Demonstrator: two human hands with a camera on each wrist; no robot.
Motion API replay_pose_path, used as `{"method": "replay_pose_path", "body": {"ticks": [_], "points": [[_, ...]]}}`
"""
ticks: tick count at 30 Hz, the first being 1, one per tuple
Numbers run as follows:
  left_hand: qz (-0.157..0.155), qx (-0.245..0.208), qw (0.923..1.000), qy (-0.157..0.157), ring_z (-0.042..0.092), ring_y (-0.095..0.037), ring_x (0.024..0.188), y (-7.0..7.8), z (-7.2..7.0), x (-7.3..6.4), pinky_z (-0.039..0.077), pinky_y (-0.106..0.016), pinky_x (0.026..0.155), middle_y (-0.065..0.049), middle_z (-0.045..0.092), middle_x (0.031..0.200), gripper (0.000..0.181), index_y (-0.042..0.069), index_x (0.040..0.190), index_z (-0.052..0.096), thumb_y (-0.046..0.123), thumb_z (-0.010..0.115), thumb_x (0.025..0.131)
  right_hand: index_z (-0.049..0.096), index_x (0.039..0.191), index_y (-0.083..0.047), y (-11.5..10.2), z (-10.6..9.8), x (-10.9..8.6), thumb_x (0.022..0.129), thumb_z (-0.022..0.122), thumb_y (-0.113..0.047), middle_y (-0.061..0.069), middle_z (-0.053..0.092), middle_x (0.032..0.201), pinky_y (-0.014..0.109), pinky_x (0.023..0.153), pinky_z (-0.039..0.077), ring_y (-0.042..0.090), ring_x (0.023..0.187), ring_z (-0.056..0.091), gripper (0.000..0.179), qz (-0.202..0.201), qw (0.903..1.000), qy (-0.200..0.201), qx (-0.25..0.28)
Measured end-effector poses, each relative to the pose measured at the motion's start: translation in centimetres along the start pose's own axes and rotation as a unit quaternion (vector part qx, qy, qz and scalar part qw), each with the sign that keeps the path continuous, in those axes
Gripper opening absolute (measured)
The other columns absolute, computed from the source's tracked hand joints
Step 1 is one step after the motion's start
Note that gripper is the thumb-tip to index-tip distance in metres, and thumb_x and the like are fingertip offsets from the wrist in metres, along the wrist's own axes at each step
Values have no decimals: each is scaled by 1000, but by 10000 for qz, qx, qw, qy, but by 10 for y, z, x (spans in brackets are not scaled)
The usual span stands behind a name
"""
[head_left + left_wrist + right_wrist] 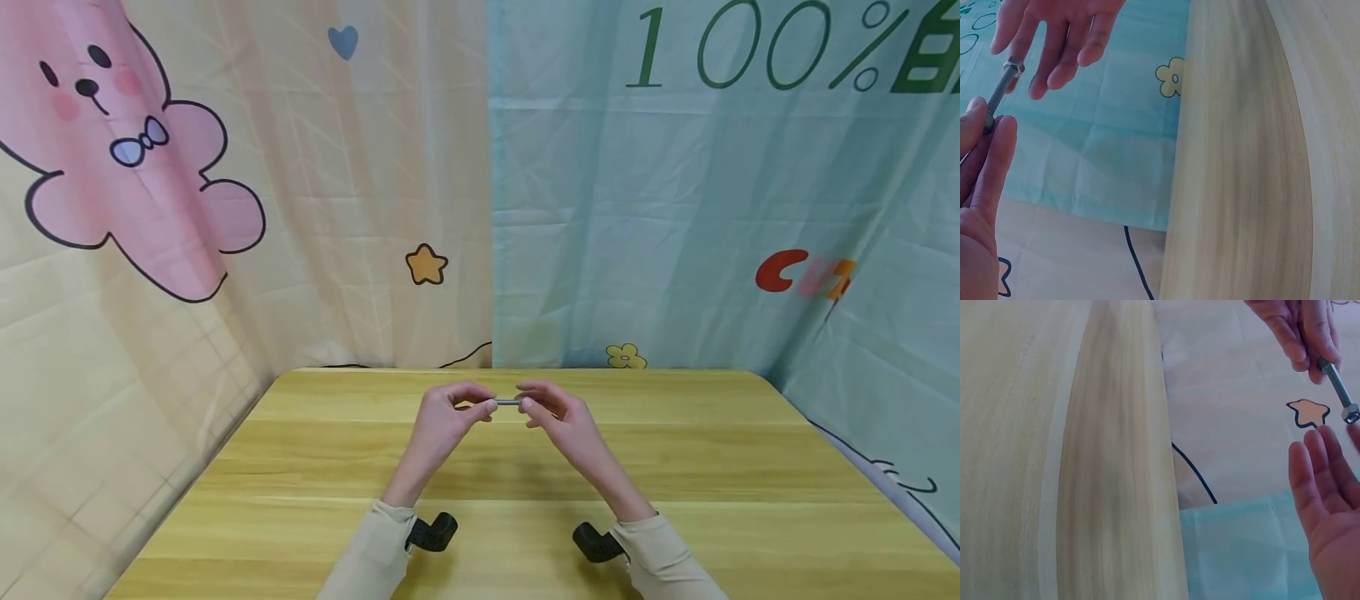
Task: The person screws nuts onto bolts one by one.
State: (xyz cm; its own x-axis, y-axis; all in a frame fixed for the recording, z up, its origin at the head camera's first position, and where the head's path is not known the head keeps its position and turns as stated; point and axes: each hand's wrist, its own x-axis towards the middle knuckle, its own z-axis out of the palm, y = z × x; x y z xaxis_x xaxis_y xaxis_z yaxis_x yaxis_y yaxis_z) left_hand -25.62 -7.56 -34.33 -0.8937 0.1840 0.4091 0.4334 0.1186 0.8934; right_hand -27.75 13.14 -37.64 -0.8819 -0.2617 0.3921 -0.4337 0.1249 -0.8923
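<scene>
A metal bolt [507, 402] spans the gap between both hands above the table. My left hand [446, 421] pinches its head end between thumb and fingers, partly hiding the head; the threaded shank [1000, 91] shows in the left wrist view. At the bolt's other end sits a hex nut [1015, 66]. My right hand [561, 421] is at that nut, a fingertip touching it from behind while the thumb stands slightly off. Its other fingers [1316, 469] extend loosely in the right wrist view, where the nut [1350, 414] shows near the right edge.
A wooden table [300, 475] lies under the hands. Printed curtains [637, 208] hang behind it and at both sides. A black wrist mount [433, 532] sits at the left cuff, and another black mount [596, 543] at the right cuff.
</scene>
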Motion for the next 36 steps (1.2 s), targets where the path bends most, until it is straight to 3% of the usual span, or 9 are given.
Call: {"method": "replay_pose_path", "body": {"ticks": [3, 9, 18, 20, 26, 31, 36], "points": [[20, -40, 10000, 34, 68, -37, 80, -2, -1, 0, 59, -33, 75, -13, 70, 89, 11, -5, 97, 72, 3, 71, 90, 60, 125, -7, 0, -1, -1, 96, 66, -12, 14, 63, 120, 29, 89, 54, 29, 110, 60, 30, -199, 9997, -112, -43], [2, -163, 9999, 44, 68, -31, 78, -6, 0, 2, 59, -43, 79, -13, 70, 88, 9, -4, 96, 73, 2, 71, 89, 63, 114, -4, 0, -2, -1, 93, 69, -9, 14, 64, 110, 29, 88, 54, 31, 104, 62, 22, -387, 9992, -124, -15], [82, -228, 9997, -55, 68, -32, 79, -4, -1, 2, 58, -47, 80, -14, 70, 89, 12, -7, 97, 71, 2, 71, 90, 64, 113, 2, -7, -2, -3, 98, 63, -15, 15, 69, 97, 44, 85, 56, 27, 88, 67, 23, -64, 9999, -109, 7], [116, -178, 9997, -83, 68, -31, 78, -3, 0, 1, 58, -46, 79, -14, 70, 88, 11, -7, 96, 72, 2, 71, 90, 65, 107, 3, -12, -1, -3, 100, 60, -14, 17, 69, 92, 43, 82, 57, 23, 81, 66, 20, -19, 9999, -76, -74], [123, 5, 9998, -123, 69, -27, 77, 1, 2, 1, 59, -40, 76, -13, 70, 89, 10, -6, 96, 72, 2, 72, 89, 67, 94, 0, -2, 0, 0, 101, 58, -25, 16, 68, 84, 35, 73, 58, 33, 77, 65, 28, 51, 9999, 55, -87], [134, -65, 9998, -117, 69, -34, 79, 2, 1, 1, 59, -40, 76, -16, 70, 90, 9, -6, 95, 72, 1, 71, 89, 65, 112, -1, -1, 0, 1, 102, 55, -30, 15, 68, 100, 37, 79, 57, 33, 92, 64, 32, 111, 9999, -1, -113], [64, -207, 9997, -74, 68, -36, 80, 0, -1, 1, 59, -39, 77, -15, 70, 90, 8, -5, 95, 72, 1, 71, 90, 59, 124, -8, -1, -2, 0, 97, 65, -17, 12, 63, 118, 34, 90, 54, 27, 108, 59, 29, -192, 9995, -91, -218]]}}
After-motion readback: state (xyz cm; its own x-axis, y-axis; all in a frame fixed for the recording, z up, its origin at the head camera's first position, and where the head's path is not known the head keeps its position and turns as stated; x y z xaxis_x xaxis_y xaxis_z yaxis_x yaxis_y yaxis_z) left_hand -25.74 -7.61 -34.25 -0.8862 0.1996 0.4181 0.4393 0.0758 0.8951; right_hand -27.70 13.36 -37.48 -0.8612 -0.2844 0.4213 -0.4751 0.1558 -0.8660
